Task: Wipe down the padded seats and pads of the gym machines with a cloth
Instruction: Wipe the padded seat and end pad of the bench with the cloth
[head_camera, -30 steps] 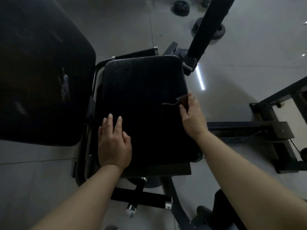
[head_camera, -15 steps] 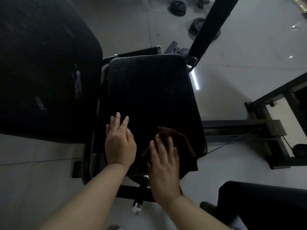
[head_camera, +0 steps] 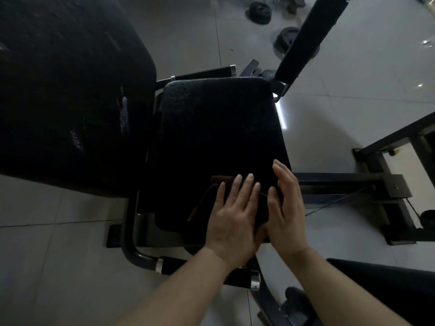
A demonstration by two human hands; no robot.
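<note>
The black padded seat (head_camera: pixel 219 128) of a gym machine fills the middle of the view. A dark brown cloth (head_camera: pixel 207 198) lies on the seat's near right part. My left hand (head_camera: pixel 233 215) lies flat on the cloth with its fingers spread, pressing it down. My right hand (head_camera: pixel 286 208) stands beside it at the seat's right edge, tilted on its side with straight fingers. Its thumb side touches the cloth's right part. Most of the cloth is hidden under my hands.
A large black back pad (head_camera: pixel 70 90) stands at the left. A black roller pad (head_camera: pixel 303 36) rises at the upper right, with weight plates (head_camera: pixel 260 11) on the floor behind. Handles (head_camera: pixel 237 277) stick out below the seat. A steel frame (head_camera: pixel 376 184) lies to the right.
My left hand slid from the seat's left side onto the cloth. My right hand came off the top of the cloth and now sits at its right side by the seat edge.
</note>
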